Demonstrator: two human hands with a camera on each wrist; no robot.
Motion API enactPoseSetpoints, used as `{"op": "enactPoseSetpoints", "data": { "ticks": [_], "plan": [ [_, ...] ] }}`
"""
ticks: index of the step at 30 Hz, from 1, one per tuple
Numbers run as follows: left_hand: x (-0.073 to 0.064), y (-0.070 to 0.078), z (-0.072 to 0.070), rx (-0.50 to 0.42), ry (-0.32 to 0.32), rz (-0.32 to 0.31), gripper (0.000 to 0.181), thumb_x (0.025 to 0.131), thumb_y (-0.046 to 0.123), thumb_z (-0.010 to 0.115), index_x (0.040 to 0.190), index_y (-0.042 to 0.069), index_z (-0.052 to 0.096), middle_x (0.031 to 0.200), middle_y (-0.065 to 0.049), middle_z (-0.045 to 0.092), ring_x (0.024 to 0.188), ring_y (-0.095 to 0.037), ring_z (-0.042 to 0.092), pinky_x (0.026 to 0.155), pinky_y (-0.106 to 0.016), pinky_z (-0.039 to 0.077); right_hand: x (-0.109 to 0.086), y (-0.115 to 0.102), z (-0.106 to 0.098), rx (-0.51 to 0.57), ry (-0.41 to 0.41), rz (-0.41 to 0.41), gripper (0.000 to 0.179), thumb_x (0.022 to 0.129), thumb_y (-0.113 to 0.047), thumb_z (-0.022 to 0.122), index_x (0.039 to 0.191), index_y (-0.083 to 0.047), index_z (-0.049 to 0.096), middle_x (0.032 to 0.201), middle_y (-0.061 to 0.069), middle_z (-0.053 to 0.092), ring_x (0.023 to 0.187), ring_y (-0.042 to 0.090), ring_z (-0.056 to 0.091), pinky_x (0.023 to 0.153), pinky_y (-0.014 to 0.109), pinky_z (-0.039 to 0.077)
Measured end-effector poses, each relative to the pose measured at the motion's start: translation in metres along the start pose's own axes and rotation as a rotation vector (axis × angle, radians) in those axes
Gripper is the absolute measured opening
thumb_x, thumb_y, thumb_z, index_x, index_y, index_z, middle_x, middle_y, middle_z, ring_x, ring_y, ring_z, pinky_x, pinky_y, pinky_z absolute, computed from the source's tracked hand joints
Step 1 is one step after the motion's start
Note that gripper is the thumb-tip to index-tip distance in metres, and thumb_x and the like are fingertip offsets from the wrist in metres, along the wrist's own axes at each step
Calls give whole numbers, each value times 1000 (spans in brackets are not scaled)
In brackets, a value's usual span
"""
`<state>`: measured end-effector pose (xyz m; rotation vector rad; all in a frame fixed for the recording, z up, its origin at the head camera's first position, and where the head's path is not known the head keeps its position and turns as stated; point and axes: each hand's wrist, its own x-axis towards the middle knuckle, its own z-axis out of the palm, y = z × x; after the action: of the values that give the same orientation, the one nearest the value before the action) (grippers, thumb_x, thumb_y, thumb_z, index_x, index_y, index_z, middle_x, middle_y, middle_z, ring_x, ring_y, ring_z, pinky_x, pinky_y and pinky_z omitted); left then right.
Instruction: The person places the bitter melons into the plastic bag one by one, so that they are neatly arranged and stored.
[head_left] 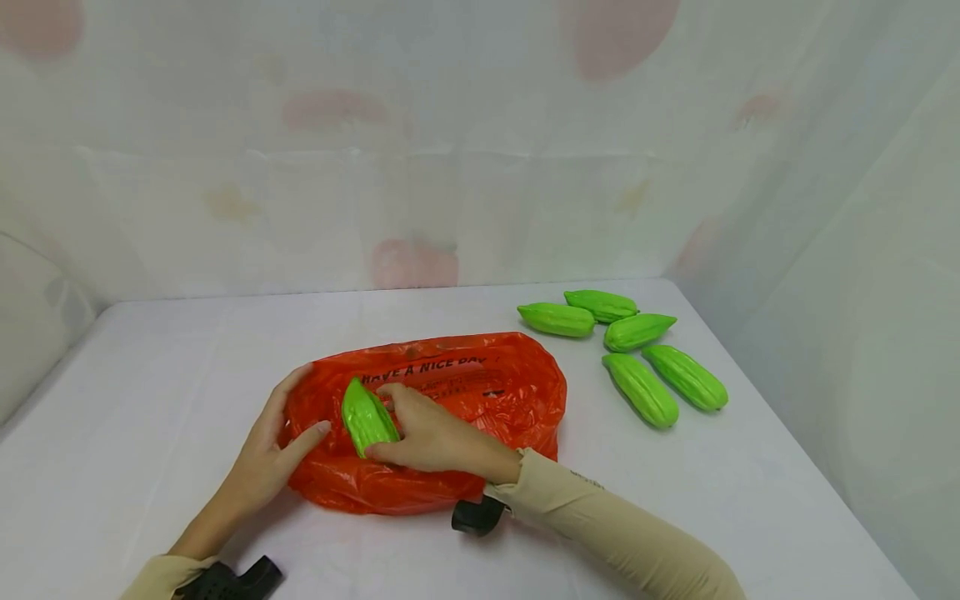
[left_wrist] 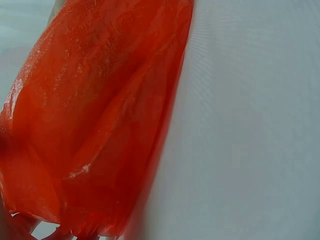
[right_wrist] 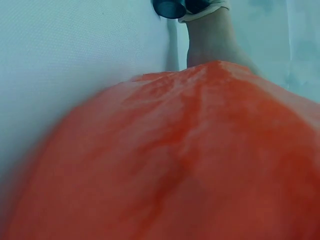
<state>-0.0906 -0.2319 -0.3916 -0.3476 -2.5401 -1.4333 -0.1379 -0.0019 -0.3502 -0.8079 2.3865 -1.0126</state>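
A red plastic bag [head_left: 517, 392] printed "HAVE A NICE DAY" lies spread on the table with its mouth facing up. My right hand [head_left: 431, 433] grips a bright green ridged gourd [head_left: 367, 417] over the bag's left part, its pointed tip directed up and away. At the bag's left edge, my left hand [head_left: 266, 450] holds the rim, thumb extended toward the gourd. Bag plastic [left_wrist: 100, 120] fills much of the left wrist view. In the right wrist view the bag [right_wrist: 190, 160] hides the right fingers and the gourd.
Several similar green gourds lie at the table's back right, among them a front one [head_left: 641, 390] and a far one [head_left: 600, 305]. White cloth covers the table [head_left: 187, 358]. A patterned curtain [head_left: 480, 208] hangs behind, and another [head_left: 862, 292] along the right side.
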Motion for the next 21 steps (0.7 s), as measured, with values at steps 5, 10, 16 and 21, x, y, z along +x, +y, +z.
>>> {"op": "enactPoseSetpoints", "data": {
  "ticks": [5, 10, 16, 21],
  "plan": [
    [0, -2, 0, 1, -1, 4, 71, 96, 7, 58, 157, 20, 24, 153, -12, 36, 128, 5, 41, 95, -3, 38, 0, -1, 1, -18, -16, -5, 67, 90, -33, 73, 145, -13, 41, 129, 1, 57, 103, 7, 56, 82, 19, 53],
    [0, -4, 0, 8, -1, 9, 71, 96, 6, 58, 157, 19, 24, 153, -13, 35, 128, 4, 42, 95, -3, 38, 0, -3, 1, 31, -31, -15, 64, 91, -29, 72, 144, -10, 43, 131, 3, 55, 94, 4, 59, 79, 16, 53],
    [1, -3, 1, 7, 0, 5, 71, 96, 6, 59, 157, 20, 24, 154, -12, 35, 129, 5, 41, 97, -2, 35, 0, -5, 1, 26, -48, -32, 60, 90, -24, 74, 141, -10, 46, 132, 4, 55, 86, 0, 58, 75, 13, 50],
    [1, -1, 0, -1, 4, 25, 71, 96, 5, 59, 157, 20, 25, 154, -12, 35, 129, 5, 39, 97, -1, 33, 0, -4, 1, 16, -49, -70, 57, 91, -20, 72, 142, -11, 46, 134, 3, 55, 83, -1, 57, 77, 11, 49]
  ]
}}
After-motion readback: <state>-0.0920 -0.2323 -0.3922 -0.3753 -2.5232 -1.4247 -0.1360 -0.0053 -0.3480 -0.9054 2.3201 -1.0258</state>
